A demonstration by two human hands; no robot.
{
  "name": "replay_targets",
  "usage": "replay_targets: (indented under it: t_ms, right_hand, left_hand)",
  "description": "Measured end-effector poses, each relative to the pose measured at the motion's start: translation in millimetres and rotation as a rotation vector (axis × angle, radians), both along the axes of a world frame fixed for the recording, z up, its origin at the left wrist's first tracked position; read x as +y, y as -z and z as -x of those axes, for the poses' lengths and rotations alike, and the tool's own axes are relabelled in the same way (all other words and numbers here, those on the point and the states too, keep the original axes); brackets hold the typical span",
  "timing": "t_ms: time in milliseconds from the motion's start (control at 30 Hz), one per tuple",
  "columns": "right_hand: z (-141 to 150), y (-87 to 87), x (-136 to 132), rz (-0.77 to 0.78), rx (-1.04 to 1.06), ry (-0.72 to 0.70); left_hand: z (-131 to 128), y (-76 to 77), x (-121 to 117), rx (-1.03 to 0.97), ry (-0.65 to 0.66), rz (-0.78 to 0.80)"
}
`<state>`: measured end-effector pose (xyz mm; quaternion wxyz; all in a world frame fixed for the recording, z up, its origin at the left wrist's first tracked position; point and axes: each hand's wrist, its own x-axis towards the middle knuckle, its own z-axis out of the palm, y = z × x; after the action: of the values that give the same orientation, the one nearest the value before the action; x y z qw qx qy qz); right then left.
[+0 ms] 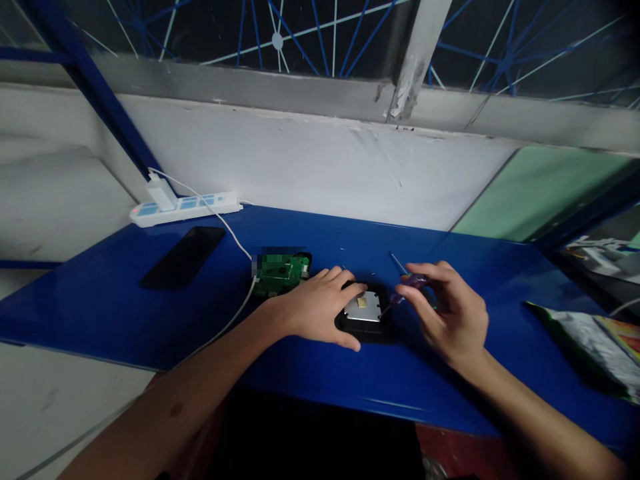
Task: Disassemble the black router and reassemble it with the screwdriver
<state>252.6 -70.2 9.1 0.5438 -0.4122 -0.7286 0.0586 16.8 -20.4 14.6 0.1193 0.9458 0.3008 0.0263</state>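
A small black device housing [367,331] lies on the blue table, with a silver metal plate [371,309] and a yellowish square pad inside it. My left hand [323,308] spans the housing's left side, thumb at the near edge and fingers over the far edge, holding it down. In my right hand [453,317] is a screwdriver [411,289] with a purple see-through handle, pinched between thumb and fingers. Its thin shaft slants down to the plate's right edge; whether the tip sits in a screw I cannot tell. Left of the housing lies a green circuit board [283,270].
A second metal shaft [399,263] lies behind my right hand, partly hidden. At the left are a black phone [183,257], a white power strip [187,208] and a white cable [234,233]. A shiny packet [585,343] lies at right. Tiny bits lie beyond the housing.
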Motion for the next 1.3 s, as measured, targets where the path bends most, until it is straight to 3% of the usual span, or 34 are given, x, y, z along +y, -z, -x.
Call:
replay_targets:
  t_ms: [300,633,800,933,1100,1300]
  right_hand:
    - [-1,1.3,2,-0.122,-0.073,-0.066]
    - [-8,0.9,8,0.000,-0.037,-0.041]
    - [-8,-1.8,18,-0.017,0.145,0.060]
    - [3,-7.6,35,0.039,0.167,0.023]
    - [18,-4.7,51,0.074,0.049,0.059]
    - [24,3.6,50,0.062,0.005,0.072]
  left_hand:
    - [2,6.4,2,-0.065,0.018,-0.037]
    - [8,0.0,10,-0.154,-0.012,0.037]
    - [13,1.5,31,-0.350,-0.206,-0.140]
    - [16,6.0,43,-0.319,-0.296,-0.261]
    - [18,9.8,45,-0.286,-0.302,-0.298]
    - [19,10.9,44,-0.260,-0.248,-0.298]
